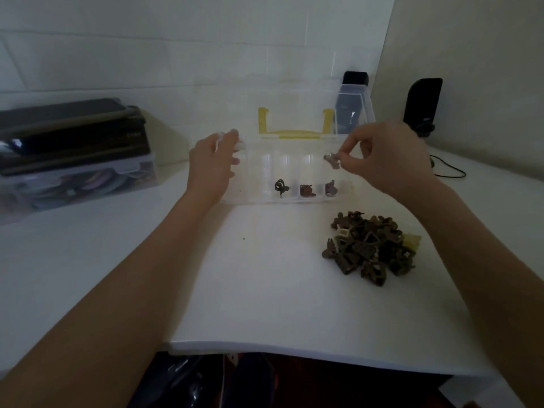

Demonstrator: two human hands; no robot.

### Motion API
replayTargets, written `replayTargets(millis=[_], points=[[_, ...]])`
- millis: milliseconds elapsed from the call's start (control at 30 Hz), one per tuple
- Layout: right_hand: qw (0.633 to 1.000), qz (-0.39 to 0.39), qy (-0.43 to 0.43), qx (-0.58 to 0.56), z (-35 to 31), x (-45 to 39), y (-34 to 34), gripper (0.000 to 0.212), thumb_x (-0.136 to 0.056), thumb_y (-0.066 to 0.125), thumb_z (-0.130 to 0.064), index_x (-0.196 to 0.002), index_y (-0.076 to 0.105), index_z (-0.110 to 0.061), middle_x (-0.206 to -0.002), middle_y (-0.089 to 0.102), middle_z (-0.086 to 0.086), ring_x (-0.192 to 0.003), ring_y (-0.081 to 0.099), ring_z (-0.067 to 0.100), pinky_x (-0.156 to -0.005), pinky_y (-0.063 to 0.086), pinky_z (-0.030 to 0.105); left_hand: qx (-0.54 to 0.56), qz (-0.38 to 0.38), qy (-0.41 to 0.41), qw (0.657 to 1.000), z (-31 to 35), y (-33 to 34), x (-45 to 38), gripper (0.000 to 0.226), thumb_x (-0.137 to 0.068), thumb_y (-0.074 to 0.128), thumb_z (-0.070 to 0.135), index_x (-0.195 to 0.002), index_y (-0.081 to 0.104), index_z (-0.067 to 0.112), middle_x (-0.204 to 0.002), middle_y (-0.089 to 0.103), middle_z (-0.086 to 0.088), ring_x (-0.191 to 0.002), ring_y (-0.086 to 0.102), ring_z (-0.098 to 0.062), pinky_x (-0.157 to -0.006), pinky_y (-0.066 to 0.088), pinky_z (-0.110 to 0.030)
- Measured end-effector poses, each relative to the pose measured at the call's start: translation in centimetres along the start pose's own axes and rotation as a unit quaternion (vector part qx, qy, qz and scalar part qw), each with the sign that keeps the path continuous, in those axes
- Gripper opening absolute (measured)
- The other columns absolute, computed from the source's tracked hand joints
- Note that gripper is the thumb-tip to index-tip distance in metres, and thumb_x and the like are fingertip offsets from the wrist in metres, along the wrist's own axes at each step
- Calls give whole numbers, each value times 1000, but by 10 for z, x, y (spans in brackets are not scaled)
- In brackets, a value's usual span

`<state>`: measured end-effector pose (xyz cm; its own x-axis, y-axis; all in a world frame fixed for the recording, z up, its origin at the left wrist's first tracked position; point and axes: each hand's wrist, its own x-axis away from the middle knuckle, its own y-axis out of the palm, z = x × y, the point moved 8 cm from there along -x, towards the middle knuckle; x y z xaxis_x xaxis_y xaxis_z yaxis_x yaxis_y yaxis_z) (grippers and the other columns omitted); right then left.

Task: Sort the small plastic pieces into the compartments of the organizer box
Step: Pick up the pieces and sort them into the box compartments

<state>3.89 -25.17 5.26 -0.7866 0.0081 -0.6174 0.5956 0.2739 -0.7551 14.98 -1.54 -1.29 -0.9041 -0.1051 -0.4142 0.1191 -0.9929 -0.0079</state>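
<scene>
From the head camera, a clear plastic organizer box with a yellow handle sits open on the white counter, toward its far edge. Three of the near-row compartments hold one small piece each: a black wiry plastic piece in the left of the three, a reddish-brown plastic piece in the middle one, and a greyish-brown plastic piece in the right one. The other compartments that can be made out look bare, though the clear walls blur together.

Between the box and the counter's near edge, to the right, lies one heap of dark brown plastic pieces, too tangled to count, with a pale cream piece and a pale yellow-green piece among them.

At the counter's left edge stands a clear lidded storage bin with a black case on top. Behind the organizer stands another clear container, and a black speaker stands near the far right corner.

The left hand rests on the organizer's left end, fingers loosely curled over its far corner. The right hand hovers over the box's right end, thumb and forefinger pinching one small grey-brown plastic piece above the far-row compartments, the other fingers curled.
</scene>
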Motion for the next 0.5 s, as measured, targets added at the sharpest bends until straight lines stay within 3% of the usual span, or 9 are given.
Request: replayTargets(millis=[167, 333, 500], points=[[992, 47, -47, 110, -8, 5, 7, 17, -86, 57, -35, -83, 63, -19, -64, 57, 1, -61, 55, 21, -55, 36, 26, -4, -1, -1, 1000, 1, -1, 1, 21, -81, 50, 44, -75, 61, 27, -77, 64, 8, -63, 59, -12, -56, 46, -27], [985, 42, -60, 155, -9, 6, 15, 23, -89, 53, -36, -84, 64, -17, -66, 54, 2, -62, 50, 22, -56, 30, 27, -4, 0, 7, 1000, 3, -2, 3, 21, -80, 49, 44, -73, 61, 27, -77, 65, 7, -64, 60, -13, -56, 46, -28], [976, -15, -54, 212, -11, 4, 29, 26, -91, 51, -35, -89, 69, -17, -69, 50, 2, -65, 45, 21, -58, 29, 29, -12, 5, 8, 1000, 2, -1, 1, 22, -81, 50, 44, -73, 62, 27, -77, 65, 7, -64, 60, -13, -57, 47, -29]])
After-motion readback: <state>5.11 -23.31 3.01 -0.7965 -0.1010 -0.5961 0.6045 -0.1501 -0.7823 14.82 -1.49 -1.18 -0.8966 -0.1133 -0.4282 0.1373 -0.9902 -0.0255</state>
